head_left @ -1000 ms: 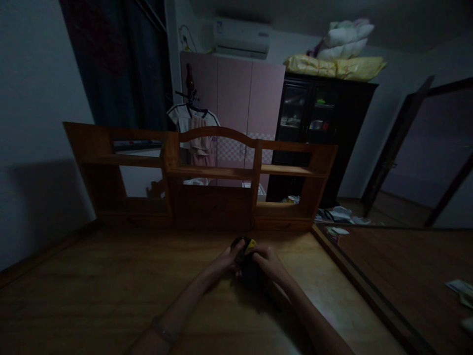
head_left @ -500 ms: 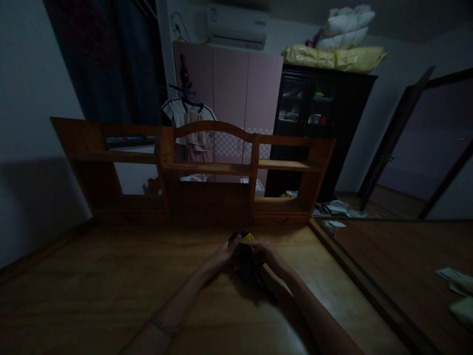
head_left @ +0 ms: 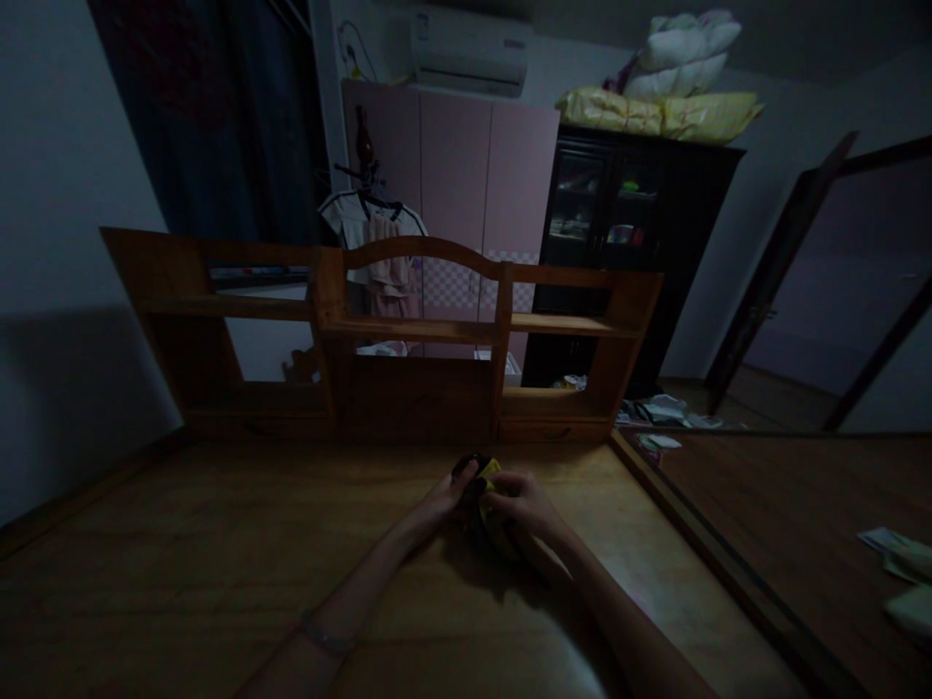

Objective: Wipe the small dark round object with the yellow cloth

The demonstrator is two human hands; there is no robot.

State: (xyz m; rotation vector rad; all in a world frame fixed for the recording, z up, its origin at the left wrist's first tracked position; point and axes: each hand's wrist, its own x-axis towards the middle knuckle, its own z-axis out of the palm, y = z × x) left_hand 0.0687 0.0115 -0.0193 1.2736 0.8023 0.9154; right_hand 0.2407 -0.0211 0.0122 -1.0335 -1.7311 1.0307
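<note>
Both of my hands meet over a small dark object with a yellow part (head_left: pixel 486 476) on the wooden desk (head_left: pixel 218 573). My left hand (head_left: pixel 441 503) grips its left side with curled fingers. My right hand (head_left: pixel 525 505) closes over its right side and top. The room is dim, so I cannot make out what the object is. A thin band circles my left wrist.
A wooden shelf unit (head_left: pixel 379 335) stands along the desk's far edge. Behind it are clothes on a hanger (head_left: pixel 375 243), a pink wardrobe (head_left: pixel 466 194), a dark cabinet (head_left: pixel 618 252) topped with bedding, and an air conditioner (head_left: pixel 470 49). Papers lie on the floor at right.
The view shifted slightly down and left. My right hand has moved further over the top of the dark object; my left hand stays on its side.
</note>
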